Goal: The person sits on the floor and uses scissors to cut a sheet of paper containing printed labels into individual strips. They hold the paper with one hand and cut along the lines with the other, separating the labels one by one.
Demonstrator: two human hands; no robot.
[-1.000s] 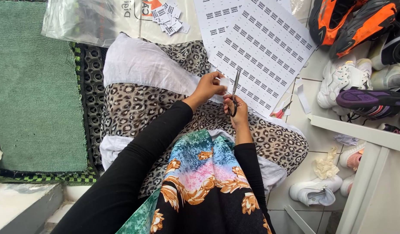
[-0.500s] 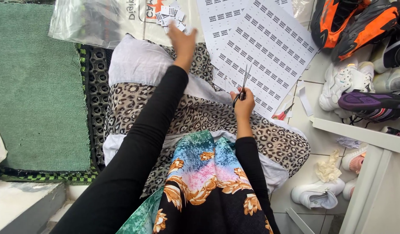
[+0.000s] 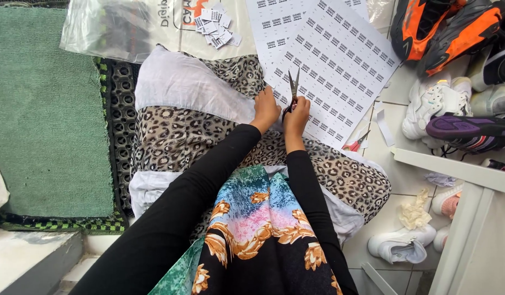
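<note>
My right hand (image 3: 297,111) grips a pair of scissors (image 3: 292,90) with its blades pointing up over a white sheet of printed labels (image 3: 340,65). My left hand (image 3: 266,107) rests right beside it, at the near edge of that sheet, fingers curled on the paper. The sheet lies over my lap, which is covered in leopard-print cloth (image 3: 176,131). A small heap of cut label pieces (image 3: 215,26) sits further away on a clear plastic bag (image 3: 121,27).
A green mat (image 3: 45,109) lies to the left. Several shoes (image 3: 454,49) are piled at the right, with more white ones (image 3: 400,246) lower down. A small red tool (image 3: 353,145) lies on the tiled floor. A white frame (image 3: 460,175) crosses the right side.
My left hand had reached up toward the heap of cut pieces and has come back down beside the scissors. My right hand stayed on the scissors at the sheet.
</note>
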